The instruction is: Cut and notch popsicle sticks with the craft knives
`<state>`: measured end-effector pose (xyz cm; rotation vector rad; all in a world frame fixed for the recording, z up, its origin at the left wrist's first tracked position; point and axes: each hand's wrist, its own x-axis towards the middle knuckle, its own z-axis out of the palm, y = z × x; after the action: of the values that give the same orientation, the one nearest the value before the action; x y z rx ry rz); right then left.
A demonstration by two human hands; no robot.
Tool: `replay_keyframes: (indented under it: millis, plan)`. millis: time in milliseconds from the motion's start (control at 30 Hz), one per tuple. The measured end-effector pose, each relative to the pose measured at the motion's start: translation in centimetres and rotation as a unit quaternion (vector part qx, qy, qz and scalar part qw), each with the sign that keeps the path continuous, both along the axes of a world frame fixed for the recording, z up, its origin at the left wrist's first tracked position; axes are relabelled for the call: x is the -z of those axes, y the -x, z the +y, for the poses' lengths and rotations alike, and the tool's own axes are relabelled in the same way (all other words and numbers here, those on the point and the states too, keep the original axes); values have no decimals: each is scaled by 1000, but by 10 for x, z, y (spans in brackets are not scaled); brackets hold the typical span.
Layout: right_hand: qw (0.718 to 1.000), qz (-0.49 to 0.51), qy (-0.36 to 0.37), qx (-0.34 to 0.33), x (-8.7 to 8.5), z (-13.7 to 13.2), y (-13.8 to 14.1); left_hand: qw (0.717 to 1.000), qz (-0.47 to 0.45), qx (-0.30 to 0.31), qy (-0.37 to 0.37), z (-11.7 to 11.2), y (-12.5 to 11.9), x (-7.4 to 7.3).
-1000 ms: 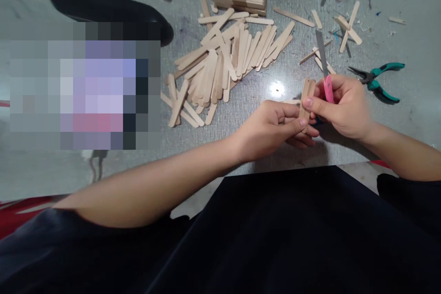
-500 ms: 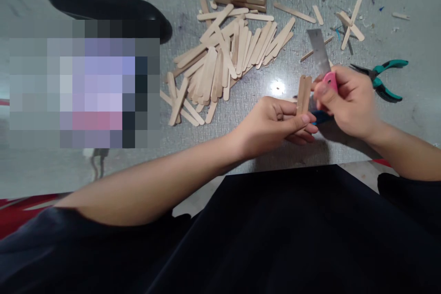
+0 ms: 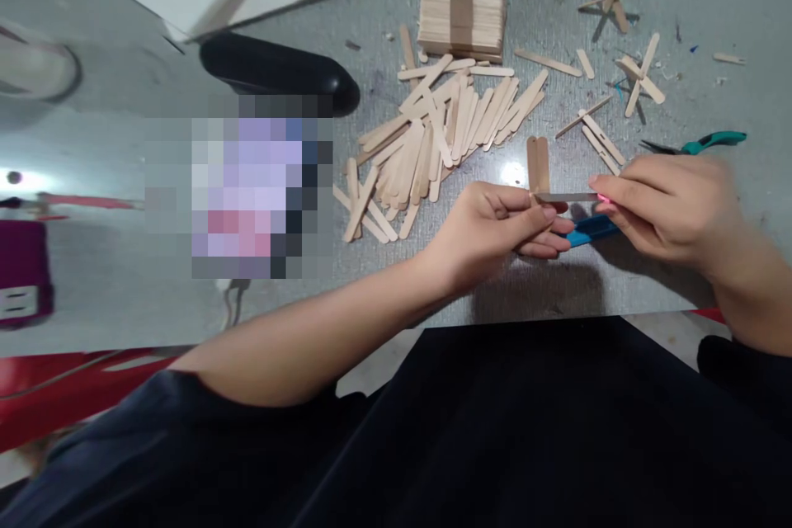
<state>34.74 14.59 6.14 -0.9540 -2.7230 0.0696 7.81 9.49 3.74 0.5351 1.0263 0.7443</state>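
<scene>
My left hand (image 3: 488,235) is closed, thumb against fingers, on two wooden craft sticks (image 3: 538,163) that stand upright side by side. In my right hand (image 3: 671,206) is a pink-handled knife (image 3: 570,197), pinched at the handle between thumb and fingers. Its flat metal blade points left and lies across the lower part of the sticks, near my left fingertips; I cannot tell how deep it sits. Just beneath the blade, a blue object (image 3: 591,228) rests on the table, its kind partly hidden by my hands.
Loose craft sticks (image 3: 408,157) lie heaped left of centre, below a banded stick bundle (image 3: 488,4). Crossed stick pieces (image 3: 642,78) and teal-handled pliers (image 3: 718,142) are at the right. A black rounded object (image 3: 278,70) and a blurred-out patch (image 3: 253,181) are at the left.
My right hand has turned the knife from blade-up to pointing left and brought the blade against the sticks. Two stick pieces it covered now show. The view has shifted left.
</scene>
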Motion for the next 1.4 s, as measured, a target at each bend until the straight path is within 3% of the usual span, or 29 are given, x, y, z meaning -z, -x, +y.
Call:
replay_keyframes:
  millis: [233, 433, 600, 833, 1400]
  plan:
    - [998, 12, -51, -34, -1, -1, -2, 1000, -9, 9, 10, 0, 3, 2]
    - [1000, -16, 24, 12, -5, -2, 2, 1000, 7, 18, 8, -2, 4, -1]
    - [999, -20, 28, 21, -7, -3, 4, 1000, 0, 21, 9, -1, 4, -1]
    - [994, 6, -105, -38, -4, -6, 3, 1000, -1, 24, -9, -2, 5, 1]
    - [992, -38, -124, -5, -10, -17, 4, 993, 77, 24, -88, -3, 6, 1]
